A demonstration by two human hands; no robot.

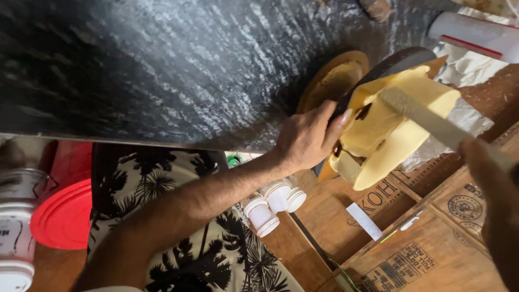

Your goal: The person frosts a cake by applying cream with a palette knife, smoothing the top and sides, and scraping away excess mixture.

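Our left hand (305, 138) clamped on the big pale yellow block (394, 121) over the dark round board (403, 59), our right hand (486, 162) gripping the long knife (432, 121) laid across it, white jars (273, 205) below, red lid (65, 216) far left.

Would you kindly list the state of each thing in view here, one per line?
Yellow block: partly sliced, held tilted over the foil.
Knife: blade laid across the yellow block.
Left hand: gripping the block's edge.
Right hand: closed on the knife handle, blurred.
Foil: crumpled under the block.
White jars: lying on their sides, capped.
Red lid: lying flat.
Wooden crates: closed.
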